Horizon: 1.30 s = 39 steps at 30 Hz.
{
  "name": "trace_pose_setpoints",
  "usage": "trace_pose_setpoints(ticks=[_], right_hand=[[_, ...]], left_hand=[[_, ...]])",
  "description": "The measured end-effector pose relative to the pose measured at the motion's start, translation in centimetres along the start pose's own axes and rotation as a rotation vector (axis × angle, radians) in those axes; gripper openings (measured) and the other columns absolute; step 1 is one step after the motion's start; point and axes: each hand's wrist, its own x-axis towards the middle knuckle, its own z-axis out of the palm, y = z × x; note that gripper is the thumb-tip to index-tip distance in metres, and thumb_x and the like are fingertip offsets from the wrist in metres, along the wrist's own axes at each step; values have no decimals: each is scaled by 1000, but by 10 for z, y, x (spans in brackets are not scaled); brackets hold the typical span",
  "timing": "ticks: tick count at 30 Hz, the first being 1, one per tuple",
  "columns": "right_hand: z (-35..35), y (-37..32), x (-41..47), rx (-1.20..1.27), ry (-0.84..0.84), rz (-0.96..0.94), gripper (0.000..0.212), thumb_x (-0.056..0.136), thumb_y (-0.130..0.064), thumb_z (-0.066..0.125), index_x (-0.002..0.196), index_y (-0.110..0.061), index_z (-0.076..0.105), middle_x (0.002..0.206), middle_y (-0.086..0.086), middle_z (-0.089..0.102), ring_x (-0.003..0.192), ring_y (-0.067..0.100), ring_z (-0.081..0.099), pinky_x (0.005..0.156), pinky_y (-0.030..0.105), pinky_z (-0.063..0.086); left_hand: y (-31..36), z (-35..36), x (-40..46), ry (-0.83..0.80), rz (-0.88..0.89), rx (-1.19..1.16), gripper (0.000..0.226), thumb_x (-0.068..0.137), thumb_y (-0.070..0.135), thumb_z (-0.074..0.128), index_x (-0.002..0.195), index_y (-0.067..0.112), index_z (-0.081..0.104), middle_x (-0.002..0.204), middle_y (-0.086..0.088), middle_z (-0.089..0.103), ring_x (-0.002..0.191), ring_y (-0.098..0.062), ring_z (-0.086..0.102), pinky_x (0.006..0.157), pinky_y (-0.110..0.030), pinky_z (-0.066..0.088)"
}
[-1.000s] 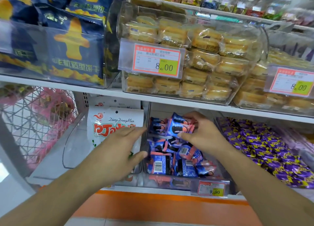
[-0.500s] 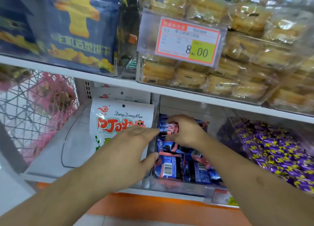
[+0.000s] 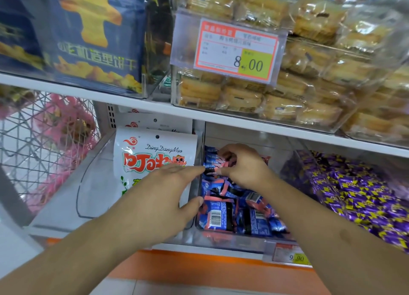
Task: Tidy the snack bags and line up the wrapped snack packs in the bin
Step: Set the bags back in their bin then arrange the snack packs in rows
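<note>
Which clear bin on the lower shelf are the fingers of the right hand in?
The middle bin, holding blue-and-pink wrapped snack packs; the right hand grips packs at its back.

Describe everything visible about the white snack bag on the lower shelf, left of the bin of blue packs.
The white snack bag is a glossy plastic pouch standing upright in a clear bin. It shows a round hang hole at the top, a red swirl logo, "DingDangMao" in script, large red characters, a small cat face and green leaf marks. More identical bags stand behind it. The left hand covers its lower right part; whether it touches the bag is unclear.
</note>
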Motion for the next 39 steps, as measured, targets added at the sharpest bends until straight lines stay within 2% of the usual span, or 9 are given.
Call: trace_pose_setpoints(ticks=[5, 10, 14, 18, 22, 26, 28, 32, 39], right_hand=[[-15, 6, -30, 65, 25, -39, 17, 83, -19, 85, 89, -22, 69, 87, -8, 66, 78, 3, 58, 73, 23, 47], [-8, -4, -46, -62, -205, -27, 28, 87, -32, 83, 115, -34, 77, 88, -16, 65, 80, 0, 61, 74, 23, 51], [-3, -10, -47, -82, -158, -15, 11, 87, -29, 83, 97, -28, 80, 79, -19, 60, 73, -6, 54, 64, 16, 38], [-6, -11, -53, -35, -105, 12, 7, 84, -26, 86, 81, -24, 81, 70, -15, 64, 63, -2, 58, 61, 19, 42], [-29, -12, -63, 89, 49, 65, 11, 86, -26, 85, 78, -31, 80, 81, -15, 73, 74, 4, 66, 67, 27, 53], [-60, -23, -85, 231, 198, 46, 6, 87, -25, 84, 82, -28, 82, 80, -16, 74, 66, -3, 62, 58, 14, 42], [-68, -32, -100, 285, 240, 30, 7, 87, -25, 84, 83, -30, 82, 84, -18, 73, 67, -2, 63, 58, 9, 43], [-70, -52, -125, 280, 296, -90, 13, 84, -22, 86, 82, -34, 82, 89, -20, 72, 90, 4, 68, 78, 24, 54], [-66, -72, -149, 330, 304, -217, 13, 82, -21, 87, 91, -30, 84, 92, -18, 74, 97, 9, 69, 84, 24, 54]], left_hand=[[-2, 0, 0, -22, -21, 6, 67, 101, 52, 53, 160, 46, 23, 163, 18, 38, 152, -5, 27, 119, -22, 27], [1, -1, 0, -29, -38, 17, 67, 100, 52, 55, 160, 46, 25, 161, 13, 42, 150, -8, 33, 118, -24, 31], [4, -4, -1, -53, -55, 26, 67, 100, 51, 55, 160, 46, 25, 161, 11, 43, 149, -10, 36, 118, -26, 34], [6, -5, -2, -75, -73, 28, 67, 100, 51, 55, 160, 47, 25, 159, 12, 44, 145, -10, 40, 115, -27, 39], [7, -7, -3, -75, -102, -2, 67, 100, 51, 56, 160, 45, 27, 161, 14, 43, 147, -9, 39, 115, -27, 39], [12, -7, -4, -5, -118, -51, 55, 99, 43, 60, 151, 43, 42, 148, 18, 55, 132, -5, 54, 101, -20, 50], [20, -10, -4, 83, -154, -177, 38, 98, 41, 63, 135, 44, 56, 120, 21, 68, 110, 0, 64, 81, -15, 53], [48, -22, -4, 92, -393, -840, 25, 95, 43, 68, 118, 35, 67, 89, -3, 81, 74, -17, 80, 60, -35, 61], [57, -31, -11, 63, -549, -1230, 21, 94, 32, 74, 107, 15, 75, 89, -24, 81, 85, -33, 82, 88, -43, 63]])
